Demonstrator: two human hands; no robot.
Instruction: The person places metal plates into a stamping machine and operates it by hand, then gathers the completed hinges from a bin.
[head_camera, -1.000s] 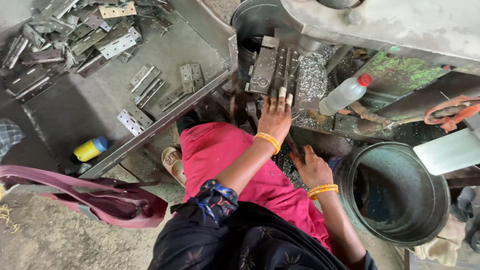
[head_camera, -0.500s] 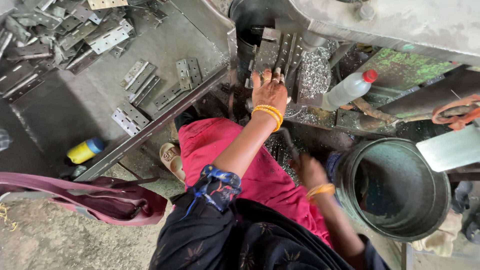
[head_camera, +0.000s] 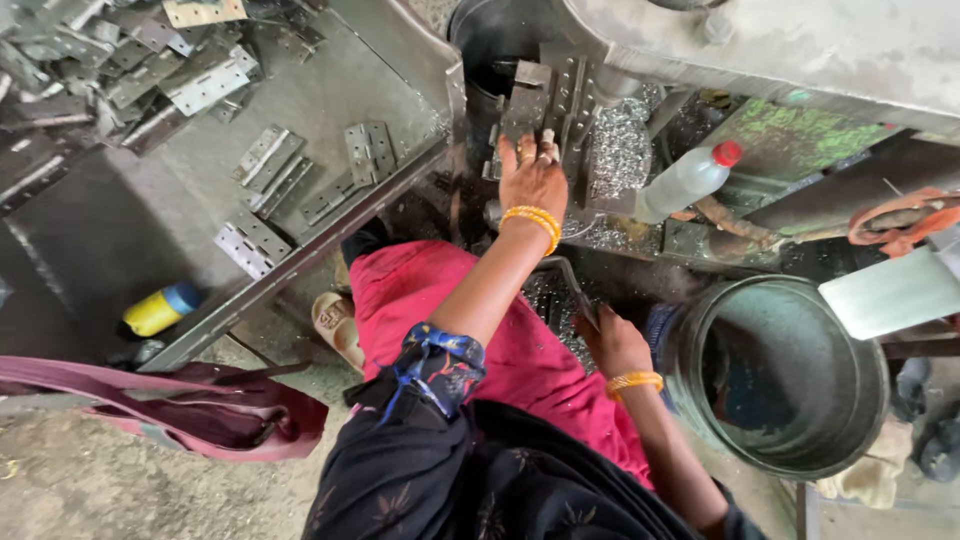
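Observation:
My left hand (head_camera: 533, 178) reaches forward to the press machine (head_camera: 780, 50), its fingers laid on a grey metal hinge plate (head_camera: 524, 108) that stands in the machine's slot. Beside it sits a perforated metal strip (head_camera: 570, 95). My right hand (head_camera: 612, 345) is low by my pink-clad knee, closed round a thin metal lever (head_camera: 566, 272) that rises towards the machine. Both wrists carry orange bangles.
A sloping metal tray (head_camera: 330, 90) at left holds several loose hinges (head_camera: 262, 160). A yellow and blue bottle (head_camera: 160, 308) lies below it. A clear bottle with a red cap (head_camera: 685, 180), metal shavings (head_camera: 622, 150), a round drum (head_camera: 800, 460) and a maroon bag (head_camera: 200, 415) surround me.
My left hand has pushed further up to the hinge plate in the machine. My right hand has gone from lying open on my lap to gripping the lever.

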